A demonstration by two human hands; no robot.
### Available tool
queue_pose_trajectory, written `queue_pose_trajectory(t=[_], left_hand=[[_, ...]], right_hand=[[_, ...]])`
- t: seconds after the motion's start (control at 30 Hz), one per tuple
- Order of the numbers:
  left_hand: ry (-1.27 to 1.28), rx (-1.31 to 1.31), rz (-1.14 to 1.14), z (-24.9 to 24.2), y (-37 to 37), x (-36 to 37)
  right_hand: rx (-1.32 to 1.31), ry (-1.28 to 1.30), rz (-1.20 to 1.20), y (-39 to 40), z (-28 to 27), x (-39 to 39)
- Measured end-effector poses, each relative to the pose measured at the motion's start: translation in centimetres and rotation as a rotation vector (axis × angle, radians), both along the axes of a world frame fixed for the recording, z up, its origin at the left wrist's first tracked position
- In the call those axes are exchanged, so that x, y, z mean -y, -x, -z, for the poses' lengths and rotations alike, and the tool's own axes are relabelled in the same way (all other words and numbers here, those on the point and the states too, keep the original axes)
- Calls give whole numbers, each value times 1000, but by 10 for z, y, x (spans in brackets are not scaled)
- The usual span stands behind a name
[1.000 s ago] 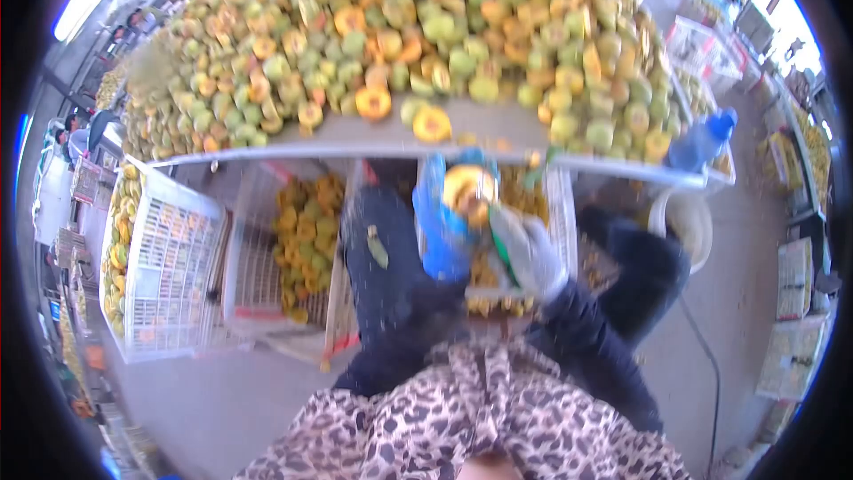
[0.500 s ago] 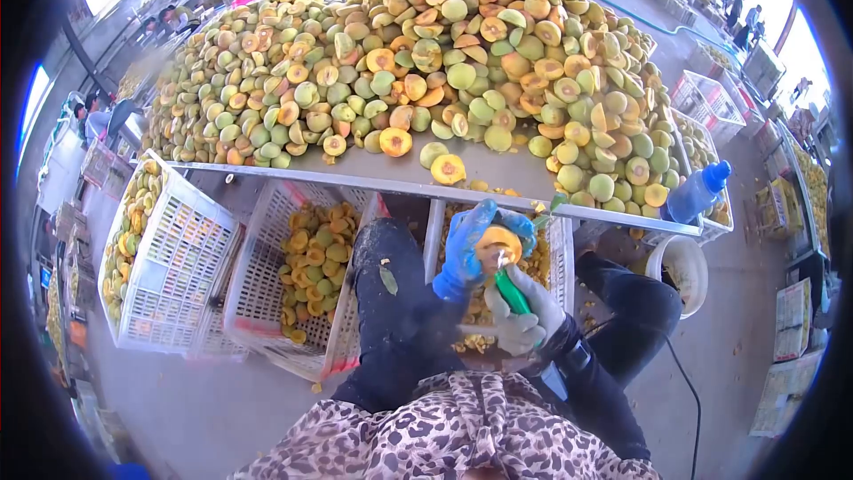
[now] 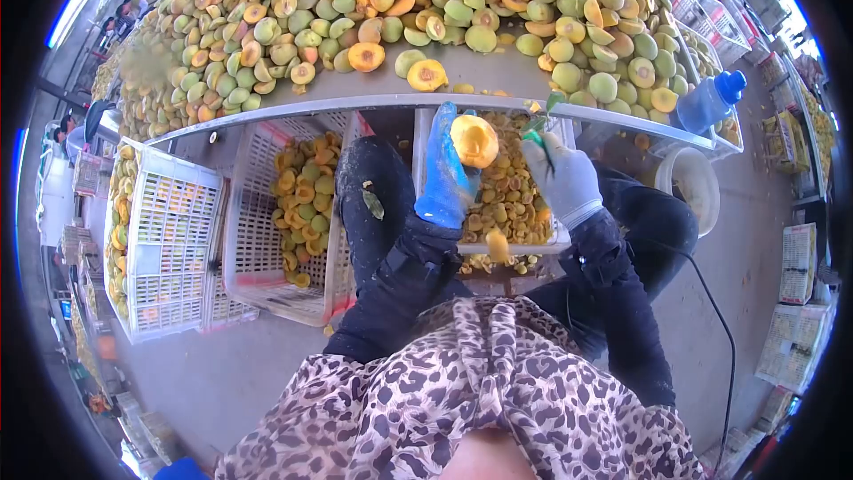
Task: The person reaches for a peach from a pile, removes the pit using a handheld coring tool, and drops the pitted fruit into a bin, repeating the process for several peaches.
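Observation:
My left hand [image 3: 447, 173], in a blue glove, is closed on a peach half [image 3: 474, 140] whose hollow, pitless cut face is turned upward. To the right of it, my right hand [image 3: 569, 176], in a pale grey glove, is closed on a green-handled tool [image 3: 536, 139]; its working tip is hard to make out. Between and below the hands, a blurred yellow-brown piece [image 3: 497, 246], perhaps a pit, is in mid-air. Under both hands stands a white crate [image 3: 560, 236] holding small brownish-yellow pits or scraps [image 3: 511, 204].
A big heap of peaches, many halved [image 3: 444, 0], covers the metal-edged table [image 3: 329, 100] ahead. White crates with peach halves [image 3: 306, 204] stand at my left. A blue bottle [image 3: 709, 103] is on the table's right corner, above a white bucket [image 3: 691, 182]. A black cable [image 3: 711, 329] runs along the floor.
My hands have drawn apart; the tool has come away from the peach half, which now shows a hollow. A blurred piece has appeared in mid-air. The camera has tipped further down.

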State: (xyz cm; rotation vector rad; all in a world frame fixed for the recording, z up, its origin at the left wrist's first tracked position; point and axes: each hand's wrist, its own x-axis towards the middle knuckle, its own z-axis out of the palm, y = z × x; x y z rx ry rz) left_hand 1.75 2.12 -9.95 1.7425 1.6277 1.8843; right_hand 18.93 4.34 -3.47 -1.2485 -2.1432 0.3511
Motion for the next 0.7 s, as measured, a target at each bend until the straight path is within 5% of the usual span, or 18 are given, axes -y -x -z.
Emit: queue_pose_trajectory(t=[0.1, 0.17, 0.2, 0.23, 0.3, 0.33, 0.43, 0.57, 0.67, 0.7], left_hand=[[233, 386, 301, 1, -2, 3], [-49, 1307, 858, -17, -11, 5], [212, 1473, 752, -30, -5, 9], [211, 1474, 748, -26, -6, 12], [184, 654, 312, -15, -10, 18], [207, 1067, 349, -33, -9, 22], [408, 671, 57, -101, 15, 50], [284, -671, -733, -88, 116, 29], [177, -690, -528, -40, 133, -50], [362, -582, -400, -35, 121, -71]], right_hand=[[135, -24, -44, 11, -22, 9], [237, -67, -41, 16, -27, 12], [291, -95, -12, 17, -28, 12], [345, -124, 14, 19, -28, 13], [449, -115, 104, 21, -12, 16], [554, -106, 202, 22, -1, 15], [597, 114, 339, -18, 31, -18], [551, 217, 192, -26, 47, -8], [360, 300, 65, 2, 36, 3], [314, 328, 31, 9, 34, 4]])
